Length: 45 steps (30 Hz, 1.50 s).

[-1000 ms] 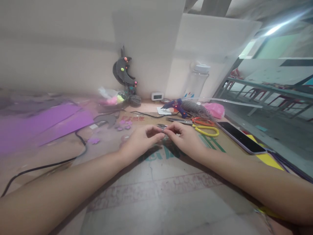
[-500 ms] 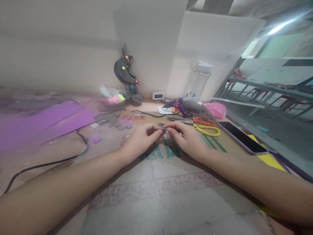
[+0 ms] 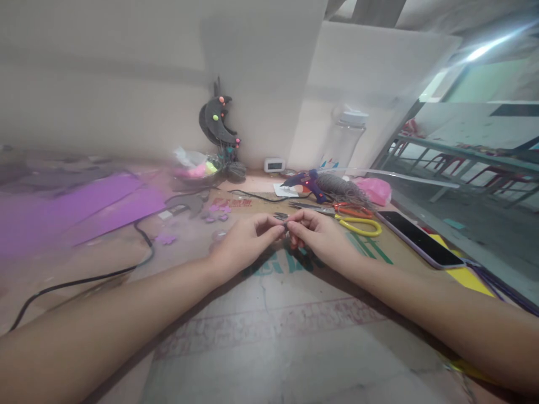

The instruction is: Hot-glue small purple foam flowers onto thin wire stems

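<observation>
My left hand (image 3: 248, 238) and my right hand (image 3: 322, 235) meet over the cardboard, thumbs and forefingers pinched together. Between the fingertips is a small dark grey piece (image 3: 286, 226), mostly covered, its kind too small to make out. Just beyond the fingers lie small dark leaf-shaped pieces (image 3: 281, 215). Scissors with yellow handles (image 3: 360, 225) rest right of my right hand, beside an orange-handled tool (image 3: 353, 210). Small purple flower cut-outs (image 3: 219, 211) lie beyond my left wrist.
A blue glue gun (image 3: 306, 182) with a lit red light stands behind, near grey yarn (image 3: 341, 188) and a clear bottle (image 3: 343, 140). A phone (image 3: 421, 238) lies right; purple sheets (image 3: 109, 207) and a black cable (image 3: 80, 284) lie left. A moon-shaped ornament (image 3: 217, 120) stands by the wall.
The fingertips have drawn closer around the small dark piece, which shows less now. My right hand's lower fingers have curled below it. The view has shifted slightly.
</observation>
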### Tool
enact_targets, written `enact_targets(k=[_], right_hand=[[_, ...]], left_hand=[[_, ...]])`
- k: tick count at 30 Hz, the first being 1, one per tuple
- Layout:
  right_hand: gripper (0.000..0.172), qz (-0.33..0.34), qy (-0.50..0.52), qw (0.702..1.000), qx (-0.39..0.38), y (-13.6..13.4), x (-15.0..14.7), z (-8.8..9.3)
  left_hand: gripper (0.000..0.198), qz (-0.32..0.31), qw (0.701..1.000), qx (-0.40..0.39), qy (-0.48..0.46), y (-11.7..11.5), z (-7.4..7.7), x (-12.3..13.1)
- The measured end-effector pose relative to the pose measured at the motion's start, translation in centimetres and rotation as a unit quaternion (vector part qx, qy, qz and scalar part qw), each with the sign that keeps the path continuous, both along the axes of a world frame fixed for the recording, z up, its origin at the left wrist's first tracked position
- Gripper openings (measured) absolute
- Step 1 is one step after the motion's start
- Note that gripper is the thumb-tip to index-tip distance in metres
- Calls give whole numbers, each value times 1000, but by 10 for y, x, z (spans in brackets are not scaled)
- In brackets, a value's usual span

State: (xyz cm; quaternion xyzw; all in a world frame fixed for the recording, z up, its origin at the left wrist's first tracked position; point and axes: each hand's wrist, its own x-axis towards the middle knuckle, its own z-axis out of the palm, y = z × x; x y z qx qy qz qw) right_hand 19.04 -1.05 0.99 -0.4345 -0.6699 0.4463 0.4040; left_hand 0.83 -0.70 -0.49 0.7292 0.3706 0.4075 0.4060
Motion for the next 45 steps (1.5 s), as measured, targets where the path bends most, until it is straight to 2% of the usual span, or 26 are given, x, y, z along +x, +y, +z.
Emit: enact_targets(k=[7,11,18,28,33,38,42,45], right_hand=[[17,-21,-22,999,12,0,-1,1],[15,-27,-31,999,22,0,-2,0],[16,-20,-47,998,34,-1,-1,1],[16,-12,-47,998,29,-1,-1,0],[15,-6,-30,999,26,1,0,-2],[15,-8,-22,999,38,2,0,-3],[18,-5,-14,999,44,2,1,-3],[19,-2,-1,999,45,2,1,-3]], left_hand=[[21,21,998,-57,-21,3,-1,0],[27,8,996,-77,-52,3,1,1],[27,11,999,-33,-37,2,-1,2],[25,15,1000,-12,-20,3,-3,1],[27,0,999,-34,-37,4,-4,2],[29,-13,991,-91,-99,6,-2,4],[28,17,988,-102,-115,8,-2,4],[24,60,991,-73,-95,8,-2,2]])
